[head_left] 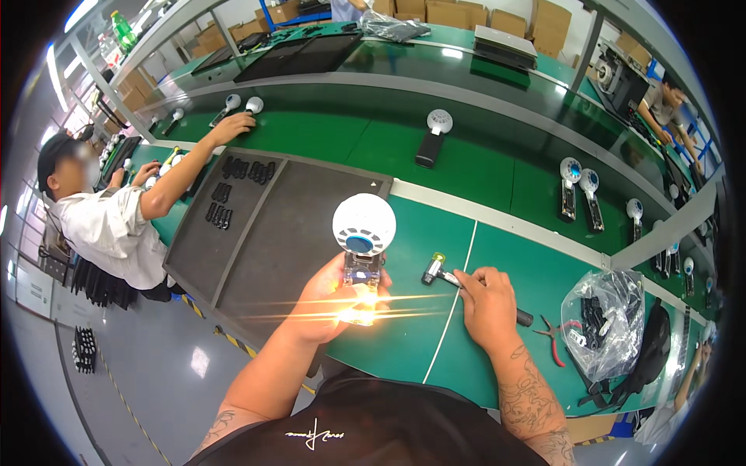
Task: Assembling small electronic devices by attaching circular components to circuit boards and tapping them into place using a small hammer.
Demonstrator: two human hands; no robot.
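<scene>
While fingers (489,279) clasp hammer (434,271), black parts (221,215) in tray (299,225), bag (628,299)

1. A white round-headed device (363,225) is held in the left hand (317,311).
2. A hammer (448,277) is gripped by the right hand (489,307) over the green table (388,349).
3. Pliers (557,352) and a clear bag (625,299) are set at right.
4. Black parts (222,216) are laid in a dark tray (295,210) at left.
5. Similar devices (440,122) are spread along the far green belt (497,171).
</scene>
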